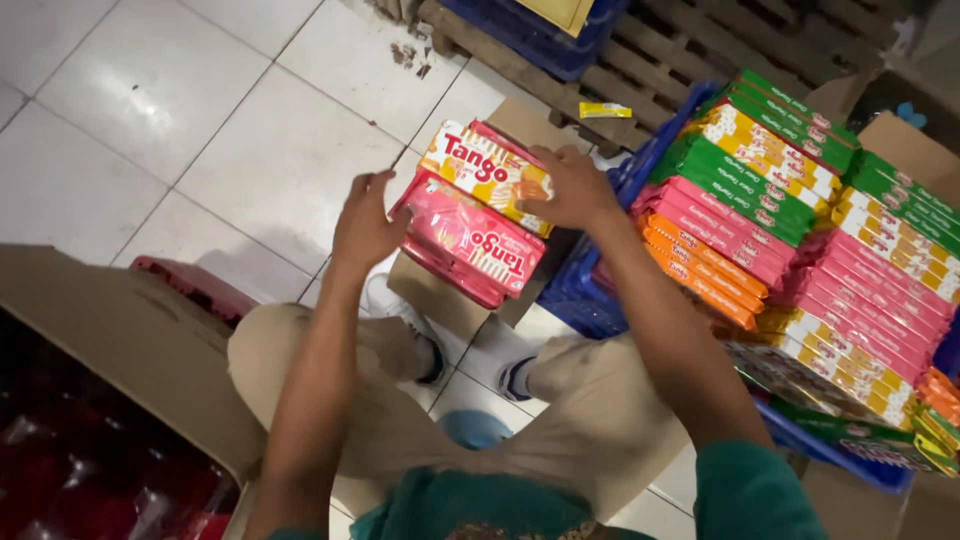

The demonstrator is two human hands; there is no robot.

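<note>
Both hands clasp a small stack of pink and yellow wafer packs (472, 215): left hand (365, 225) on its left edge, right hand (572, 188) on top; many stacked colourful packs (800, 240) wait right.

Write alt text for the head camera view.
Both hands, left hand and right hand, grip a small stack of pink and yellow snack packs above a cardboard sheet. Colourful packs fill a blue crate to the right.
</note>
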